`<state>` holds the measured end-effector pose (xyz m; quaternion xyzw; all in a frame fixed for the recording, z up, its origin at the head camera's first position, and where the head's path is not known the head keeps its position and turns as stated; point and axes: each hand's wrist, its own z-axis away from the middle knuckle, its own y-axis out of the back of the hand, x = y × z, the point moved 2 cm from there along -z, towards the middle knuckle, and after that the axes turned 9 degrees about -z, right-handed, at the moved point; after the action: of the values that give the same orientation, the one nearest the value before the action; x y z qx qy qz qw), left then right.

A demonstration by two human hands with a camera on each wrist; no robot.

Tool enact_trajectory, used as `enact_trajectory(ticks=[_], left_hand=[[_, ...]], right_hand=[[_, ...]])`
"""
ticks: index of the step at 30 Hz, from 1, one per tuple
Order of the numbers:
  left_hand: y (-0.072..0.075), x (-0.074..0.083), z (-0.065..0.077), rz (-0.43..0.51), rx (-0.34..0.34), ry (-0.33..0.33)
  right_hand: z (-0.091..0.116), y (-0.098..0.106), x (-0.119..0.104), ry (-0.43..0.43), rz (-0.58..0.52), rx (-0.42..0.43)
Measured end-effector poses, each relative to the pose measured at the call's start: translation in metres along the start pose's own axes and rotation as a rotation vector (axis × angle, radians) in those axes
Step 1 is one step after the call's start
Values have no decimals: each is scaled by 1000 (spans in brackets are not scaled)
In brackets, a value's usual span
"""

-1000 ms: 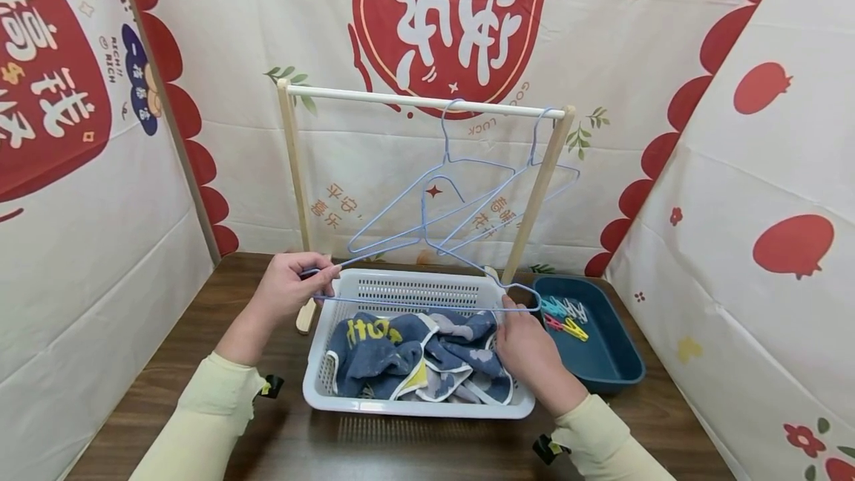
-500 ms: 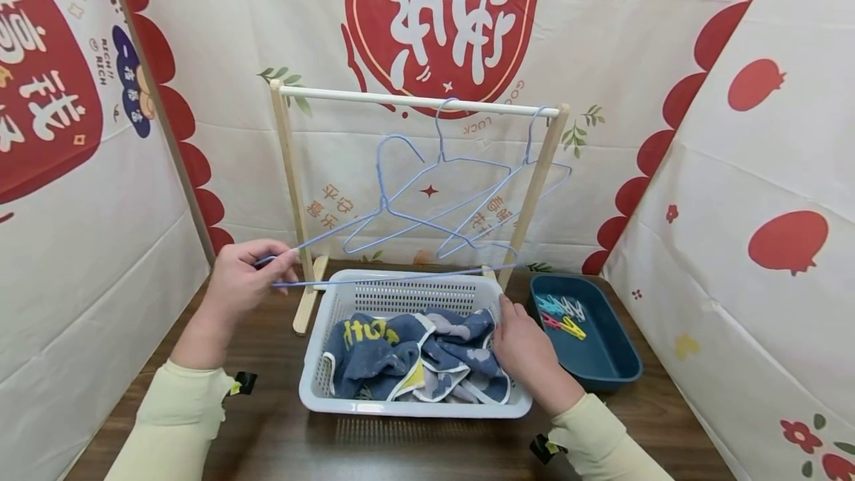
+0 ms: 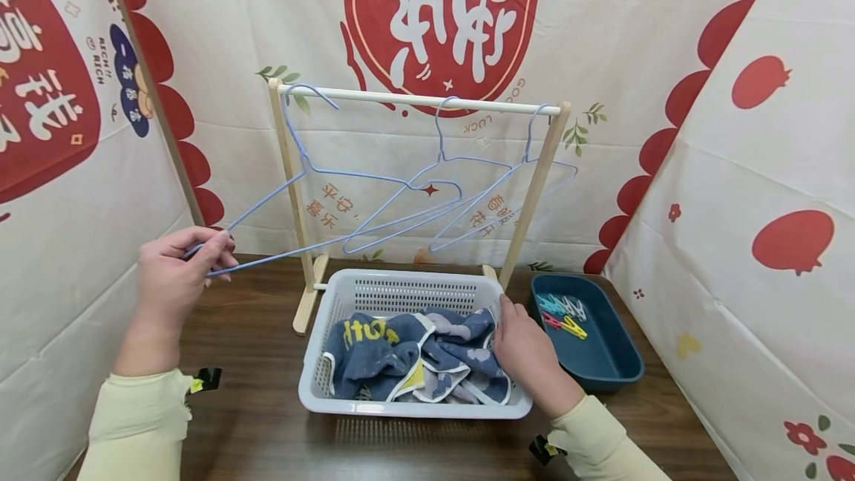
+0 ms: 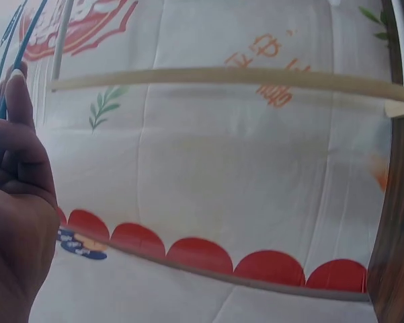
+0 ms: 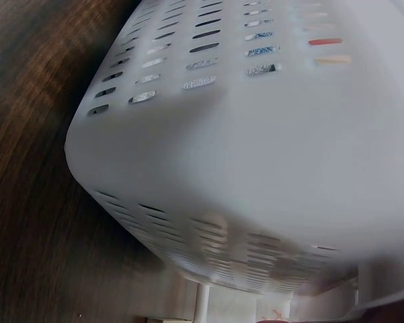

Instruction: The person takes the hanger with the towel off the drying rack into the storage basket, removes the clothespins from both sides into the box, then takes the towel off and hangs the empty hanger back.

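Note:
My left hand (image 3: 177,273) pinches one corner of a light blue wire hanger (image 3: 305,158), left of the drying rack. The hanger is tilted up, its hook overlapping the left end of the rack's white rod (image 3: 387,97) in the head view. Blue wire also passes through the fingers of the left hand (image 4: 17,168) in the left wrist view. My right hand (image 3: 528,347) grips the right rim of a white laundry basket (image 3: 417,408). Inside lie crumpled blue cloths (image 3: 384,362) with white edging. The basket's perforated wall (image 5: 255,134) fills the right wrist view.
Two more blue hangers, a middle one (image 3: 441,156) and a right one (image 3: 528,159), hang from the rod. A wooden rack leg (image 3: 310,306) stands behind the basket. A dark blue tray (image 3: 617,375) with several clothespins (image 3: 566,312) sits at the right. Printed cloth walls surround the table.
My left hand has carried the hanger left and its hook up to the height of the rod. My right hand has let go of the hanger and stays at the basket's rim.

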<state>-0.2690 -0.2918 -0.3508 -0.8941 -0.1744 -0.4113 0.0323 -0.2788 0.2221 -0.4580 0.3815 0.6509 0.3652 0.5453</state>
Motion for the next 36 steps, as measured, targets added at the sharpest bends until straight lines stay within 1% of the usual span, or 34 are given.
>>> enact_trajectory(ticks=[1,2,3,6,13,16,18,20,23,25,30,33,36], left_hand=[[3,0,0,11,14,3],[5,-1,-1,46,30,13],[7,-1,-1,62,47,18],[11,-2,-2,79,92,15],[10,2,-5,36,179,-7],[7,4,-6,-29,204,-13],[4,5,-6,-79,211,-7],[0,7,-7,-105,208,0],[-9,9,-9,-116,197,5],[-16,10,-11,-136,191,-3],[-34,11,-18,-233,183,-64],[-44,12,-22,-258,171,-96],[-52,11,-24,-290,154,-107]], right_hand=[[0,0,0,0,0,1],[0,0,0,1,1,1],[0,0,0,1,0,1],[0,0,1,3,-2,2],[1,1,1,-8,-10,5],[1,1,2,-8,-12,3],[1,1,2,-4,-13,2],[1,1,2,-2,-14,0],[1,0,2,-2,-11,0],[1,0,3,-2,-10,0],[1,0,2,-2,-8,-1],[1,0,2,2,-12,-3],[0,-1,2,1,-14,-2]])
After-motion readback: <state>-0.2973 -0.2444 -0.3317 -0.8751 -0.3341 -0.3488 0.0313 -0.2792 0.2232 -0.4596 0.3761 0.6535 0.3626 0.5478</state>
